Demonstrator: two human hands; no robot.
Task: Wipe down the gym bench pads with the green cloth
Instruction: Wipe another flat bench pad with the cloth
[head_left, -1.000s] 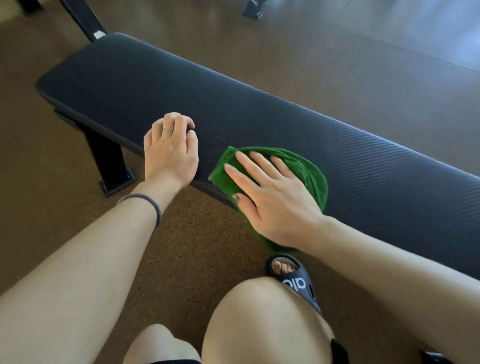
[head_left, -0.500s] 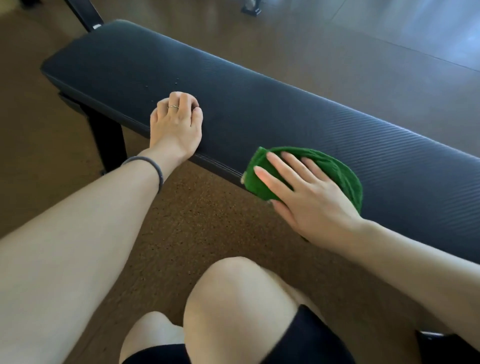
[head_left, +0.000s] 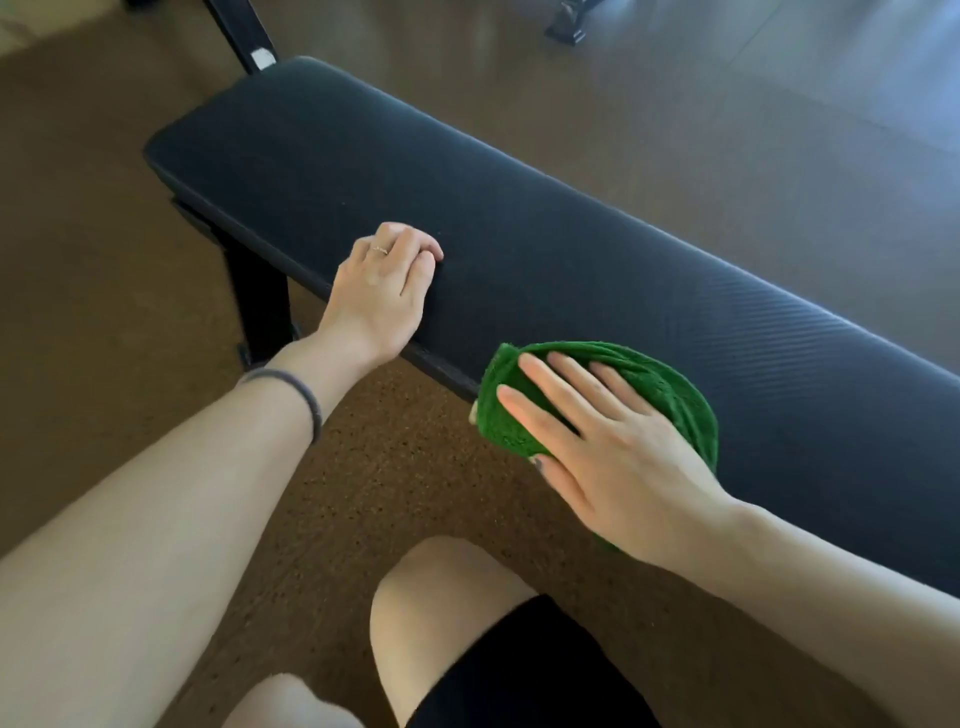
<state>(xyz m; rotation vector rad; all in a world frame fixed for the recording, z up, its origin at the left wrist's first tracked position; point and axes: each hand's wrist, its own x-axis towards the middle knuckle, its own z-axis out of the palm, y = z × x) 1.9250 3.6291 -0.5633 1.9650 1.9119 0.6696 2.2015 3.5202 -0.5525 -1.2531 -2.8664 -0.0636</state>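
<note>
A long black gym bench pad (head_left: 519, 218) runs from upper left to lower right. The green cloth (head_left: 670, 384) lies folded over the pad's near edge. My right hand (head_left: 613, 457) presses flat on the cloth with straight, spread fingers. My left hand (head_left: 382, 296) rests on the pad's near edge further left, its fingers curled under against the top surface, holding nothing. A ring shows on one finger and a dark band on the wrist.
The bench's black leg (head_left: 260, 306) stands on the brown speckled floor (head_left: 104, 312) below my left hand. A black frame bar (head_left: 244, 36) rises behind the bench's far end. My bare knee (head_left: 441, 597) is at the bottom centre.
My right hand has slid the cloth to the right along the pad's near edge. My left hand has stayed on the edge with fingers curled.
</note>
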